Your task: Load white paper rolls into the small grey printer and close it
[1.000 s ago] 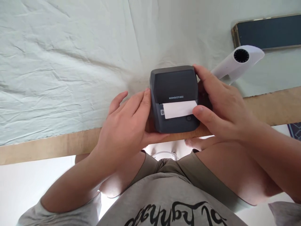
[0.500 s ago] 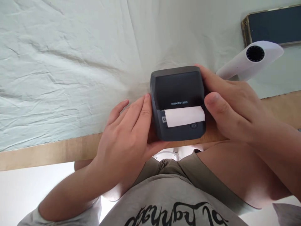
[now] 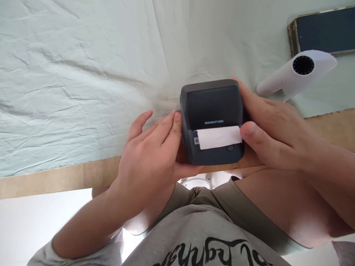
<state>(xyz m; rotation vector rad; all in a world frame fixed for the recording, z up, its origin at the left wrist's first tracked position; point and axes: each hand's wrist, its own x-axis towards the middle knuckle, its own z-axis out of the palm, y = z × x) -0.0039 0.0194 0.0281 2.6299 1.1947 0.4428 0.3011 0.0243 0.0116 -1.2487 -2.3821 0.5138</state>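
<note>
A dark label printer [image 3: 212, 103] with NIIMBOT lettering sits at the table's near edge, between my hands. A white paper strip [image 3: 219, 137] sticks out of its front slot, above a round power button. My left hand [image 3: 151, 147] lies along the printer's left side, fingertips against it and thumb below its front edge. Around the right side curves my right hand [image 3: 274, 129], fingers at the back corner and thumb tip by the end of the paper. Both hands hold the printer between them; some right fingers are hidden behind it.
To the right stands a white handheld device [image 3: 299, 74] with a round black vent. Behind it lies a phone [image 3: 327, 31] in a clear-edged case. A wrinkled pale cloth [image 3: 83, 92] covers the table, with a bare wooden edge [image 3: 63, 173] nearest me.
The whole view has shifted slightly. My right thumb has moved lower, toward the end of the paper strip. My left little finger is stretched a bit further out.
</note>
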